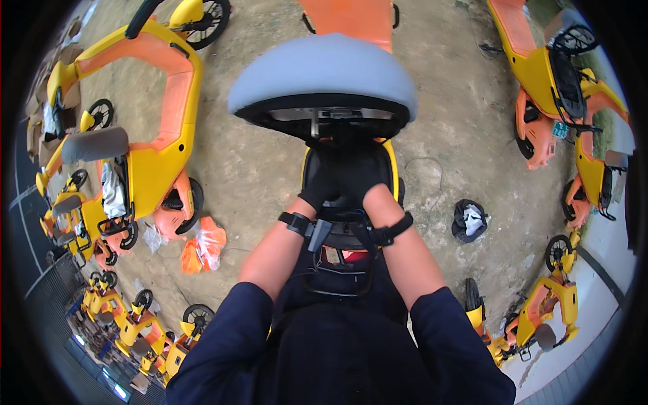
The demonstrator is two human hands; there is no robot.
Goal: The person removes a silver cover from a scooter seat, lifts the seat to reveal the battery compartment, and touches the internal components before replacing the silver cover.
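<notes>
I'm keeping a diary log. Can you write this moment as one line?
left hand: gloved, under raised grey seat | right hand: gloved, same spot | yellow scooter

Bare packed-dirt ground [270, 162] in daylight. Yellow-and-orange scooters [148, 115] parked left and right of the fingers, more rows lower left. Orange plastic bags [202, 246] lower left; dark bag [469, 220] just right. Pale pavement [594, 304] far right.

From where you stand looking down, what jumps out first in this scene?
First, the big grey saddle tipped up at top centre, with the left hand and right hand, both in black gloves, reaching into the dark space just beneath it. Around them, yellow-and-orange bikes stand and lie on the bare dirt ground, and an orange bag lies lower left.
</notes>
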